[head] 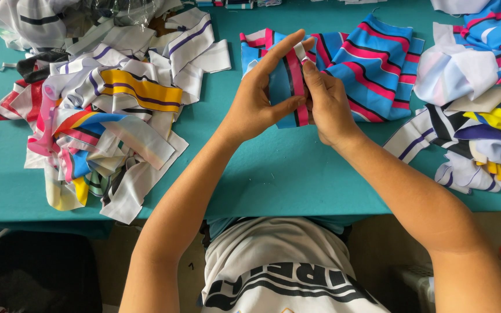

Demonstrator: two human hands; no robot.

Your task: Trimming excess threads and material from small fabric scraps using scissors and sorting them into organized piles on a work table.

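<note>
Both my forearms reach forward and angle inward, so my hands meet in the middle, touching. My left hand is raised with the wrist bent a little, palm turned to the right; its fingers stretch up and out, nearly straight, while the thumb crosses low toward my other hand. My right hand sits just beside it, back facing me, fingers curled in, the index fingertip pinched up near my left fingertips. Both arms are bare from the elbows down.
</note>
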